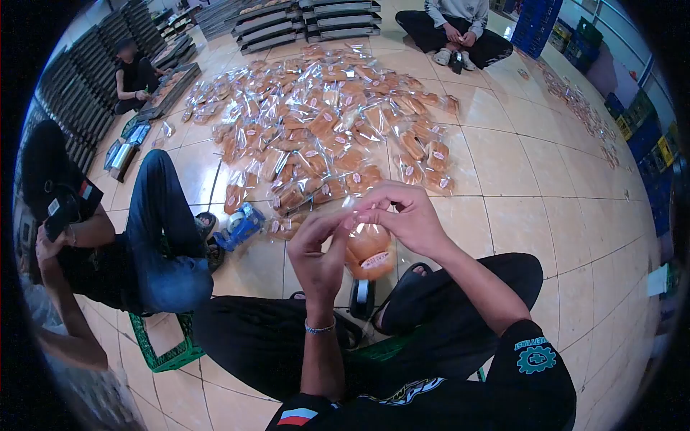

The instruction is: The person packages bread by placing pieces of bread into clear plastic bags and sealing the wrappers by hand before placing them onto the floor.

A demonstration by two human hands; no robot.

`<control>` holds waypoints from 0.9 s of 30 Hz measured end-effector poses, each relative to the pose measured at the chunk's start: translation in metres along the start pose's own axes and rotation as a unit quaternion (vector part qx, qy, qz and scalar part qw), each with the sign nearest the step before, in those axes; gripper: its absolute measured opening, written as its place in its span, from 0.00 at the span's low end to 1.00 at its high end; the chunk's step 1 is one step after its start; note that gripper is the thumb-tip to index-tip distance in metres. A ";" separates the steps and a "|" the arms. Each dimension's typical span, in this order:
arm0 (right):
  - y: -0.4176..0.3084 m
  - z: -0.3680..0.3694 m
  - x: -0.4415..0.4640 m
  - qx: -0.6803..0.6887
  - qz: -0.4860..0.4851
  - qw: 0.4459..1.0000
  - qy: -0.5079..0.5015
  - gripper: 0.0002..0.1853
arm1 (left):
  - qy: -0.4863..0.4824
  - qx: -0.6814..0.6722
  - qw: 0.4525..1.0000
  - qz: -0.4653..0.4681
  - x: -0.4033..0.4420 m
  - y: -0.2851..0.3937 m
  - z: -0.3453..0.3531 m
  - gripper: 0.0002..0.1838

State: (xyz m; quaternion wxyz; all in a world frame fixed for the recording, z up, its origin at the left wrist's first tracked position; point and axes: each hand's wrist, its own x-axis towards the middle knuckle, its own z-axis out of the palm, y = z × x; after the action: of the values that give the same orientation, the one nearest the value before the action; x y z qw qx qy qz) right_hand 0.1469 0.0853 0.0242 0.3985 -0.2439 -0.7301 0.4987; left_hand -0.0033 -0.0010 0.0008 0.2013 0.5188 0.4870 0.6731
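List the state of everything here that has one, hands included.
Left hand: fingers closed at the bag's neck
Right hand: pinching the same neck
Bagged bread: hanging below the fingers; whether sealed, cannot tell
Bread pile: bagged, spread across the floor
Blue device: on the floor, not held
Metal trays: stacked
Blue crates: stacked

On your right sleeve (557, 384), "FIRST" is legible beside a gear-and-cross emblem (536, 360); the print on the bread's (367, 240) label (375, 260) is too small to read.
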 end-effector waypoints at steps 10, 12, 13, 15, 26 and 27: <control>0.008 -0.001 0.000 -0.070 0.035 0.997 -0.004 0.02 | 0.048 0.053 0.994 -0.085 -0.007 -0.012 0.004 0.04; 0.008 0.000 0.001 -0.030 0.086 0.996 0.002 0.03 | 0.034 -0.001 0.987 -0.158 -0.007 -0.010 0.004 0.05; 0.008 -0.001 0.001 -0.034 0.056 0.998 -0.017 0.03 | 0.052 -0.041 0.984 -0.166 -0.006 -0.005 0.005 0.06; 0.008 -0.003 0.001 -0.038 0.024 0.998 -0.035 0.03 | 0.071 -0.082 0.979 -0.174 -0.006 -0.006 0.005 0.07; 0.019 -0.006 -0.003 -0.221 -0.084 0.972 0.006 0.08 | 0.089 0.116 0.986 -0.077 -0.009 -0.011 0.010 0.13; 0.021 -0.006 -0.003 -0.221 -0.084 0.972 0.006 0.08 | 0.089 0.115 0.986 -0.077 -0.009 -0.012 0.011 0.13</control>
State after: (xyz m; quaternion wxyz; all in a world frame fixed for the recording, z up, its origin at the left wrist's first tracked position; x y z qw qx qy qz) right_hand 0.1529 0.0937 0.0051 0.3794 -0.2664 -0.8379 0.2881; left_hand 0.0070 0.0020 -0.0146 0.1470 0.4374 0.6157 0.6387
